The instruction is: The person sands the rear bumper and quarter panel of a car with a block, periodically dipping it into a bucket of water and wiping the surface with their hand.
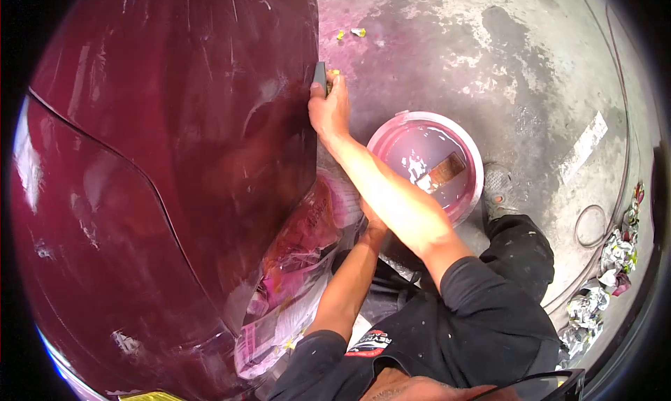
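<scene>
My right hand (331,111) is closed round a dark grey sanding block (320,76), held on edge at the right border of a dark red car panel (231,114). Bits of yellow show between the fingers. My left hand (372,218) lies beneath my right forearm, next to the bucket and the plastic-covered wheel area; its fingers are mostly hidden. A round pinkish bucket (477,165) of cloudy liquid stands by my right forearm, with a brown rectangular piece (447,170) in it. Pale scuffs and streaks mark the panel.
Pink-stained plastic sheeting (300,261) hangs below the panel. Yellow scraps (358,32) lie on the stained concrete floor (433,59). A hose (624,121) runs along the right side, near a heap of crumpled paper (587,314). My shoe (500,188) is beside the bucket.
</scene>
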Tool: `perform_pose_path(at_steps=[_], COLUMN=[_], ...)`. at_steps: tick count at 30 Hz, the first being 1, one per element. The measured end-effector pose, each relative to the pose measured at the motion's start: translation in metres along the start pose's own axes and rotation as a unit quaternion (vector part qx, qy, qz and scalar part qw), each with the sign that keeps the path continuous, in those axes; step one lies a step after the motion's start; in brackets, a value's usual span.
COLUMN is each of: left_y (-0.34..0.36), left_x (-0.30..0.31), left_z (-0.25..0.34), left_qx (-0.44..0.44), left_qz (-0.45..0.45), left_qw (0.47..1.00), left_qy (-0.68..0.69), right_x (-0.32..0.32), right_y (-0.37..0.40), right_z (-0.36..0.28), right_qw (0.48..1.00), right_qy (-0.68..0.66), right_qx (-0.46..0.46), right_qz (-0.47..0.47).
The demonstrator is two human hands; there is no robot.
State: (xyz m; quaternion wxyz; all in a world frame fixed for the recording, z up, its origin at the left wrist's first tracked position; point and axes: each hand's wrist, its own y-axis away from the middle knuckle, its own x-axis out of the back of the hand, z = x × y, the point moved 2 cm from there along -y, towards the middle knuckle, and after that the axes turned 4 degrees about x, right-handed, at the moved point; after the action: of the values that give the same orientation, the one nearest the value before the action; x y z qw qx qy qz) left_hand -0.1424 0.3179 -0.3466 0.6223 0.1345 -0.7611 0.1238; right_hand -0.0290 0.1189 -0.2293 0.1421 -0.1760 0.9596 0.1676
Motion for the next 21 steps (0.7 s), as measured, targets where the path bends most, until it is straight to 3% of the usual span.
perform_pose_path(at_steps=[2,3,4,6,7,8,9,10,12,13,14,16,18,19,20,21], left_y=[-0.029,-0.041,-0.046,-0.045,-0.027,-0.001,0.01,0.017,0.015,-0.045,-0.04,-0.04,0.001,0.022,0.015,0.021], left_x=[0.0,0.003,0.017,0.015,0.015,0.015,0.018,0.02,0.02,0.034,0.006,0.008,-0.079,-0.123,-0.11,-0.085], left_z=[0.006,0.01,0.013,0.013,0.005,0.002,0.003,0.004,0.002,0.017,0.015,0.015,0.0,-0.008,-0.007,-0.005], left_qx=[0.295,0.432,0.44,0.452,0.241,0.012,0.017,0.028,0.036,0.383,0.398,0.42,0.312,0.254,0.27,0.253], left_qz=[-0.091,-0.131,-0.049,-0.051,0.009,0.069,0.069,0.005,-0.116,-0.052,0.035,-0.048,0.001,0.008,0.014,0.054], left_qw=[0.941,0.868,0.839,0.826,0.952,0.997,0.997,0.999,0.992,0.917,0.896,0.895,0.882,0.853,0.861,0.912], left_qy=[0.138,0.206,0.317,0.334,0.191,0.035,0.036,0.039,0.043,0.097,0.193,0.142,0.352,0.455,0.43,0.317], right_x=[-0.002,0.0,0.002,-0.005,-0.009,-0.012,-0.012,-0.006,-0.001,0.006,0.007,-0.001,-0.006,-0.003,0.0,0.003], right_y=[0.037,0.072,0.107,0.103,0.076,0.035,0.002,-0.005,0.043,0.079,0.108,0.081,0.002,0.004,0.008,0.006], right_z=[0.017,0.025,0.032,0.027,0.021,0.015,0.012,0.002,0.013,0.021,0.025,0.018,-0.005,-0.002,-0.001,-0.004], right_qw=[0.995,0.979,0.98,0.977,0.982,0.986,0.986,0.996,0.981,0.969,0.963,0.957,0.983,0.984,0.981,0.976], right_qy=[0.029,0.086,0.079,0.087,0.053,0.02,0.007,0.018,0.029,0.077,0.072,0.066,0.033,0.035,0.045,0.055], right_qx=[0.086,0.171,0.179,0.18,0.161,0.143,0.147,0.08,0.187,0.23,0.256,0.273,0.175,0.174,0.188,0.21], right_qz=[0.047,0.072,0.046,0.076,0.081,0.083,0.072,0.037,0.049,0.037,0.051,0.07,0.038,0.031,0.018,0.011])
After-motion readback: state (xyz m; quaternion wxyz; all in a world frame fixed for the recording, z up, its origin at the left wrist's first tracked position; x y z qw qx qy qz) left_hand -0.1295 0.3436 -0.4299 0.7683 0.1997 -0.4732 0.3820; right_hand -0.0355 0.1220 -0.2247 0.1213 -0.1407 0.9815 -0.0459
